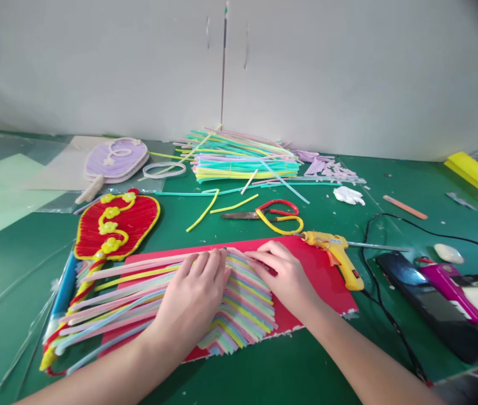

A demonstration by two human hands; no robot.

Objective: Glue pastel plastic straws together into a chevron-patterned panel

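Observation:
Pastel chenille strips (243, 306) lie woven in a chevron pattern on a red sheet (306, 270), their loose ends (129, 287) fanning out to the left. Across the strips, near the top of the woven part, rests my left hand (201, 275), fingers close together and pressing down. At the upper right edge of the weave, my right hand (281, 270) has its thumb and fingers pinched together; whatever is between them is hidden. A red fan with yellow flowers (116, 225) lies to the left, its twisted handle beside the loose ends.
Scissors (268, 216) and a bundle of colored strips (243, 160) lie behind the red sheet. A yellow glue gun (336, 253) overlaps its right side. Farther right are a phone (433, 304) and a black cable (369, 253). A purple fan (116, 160) sits at the back left.

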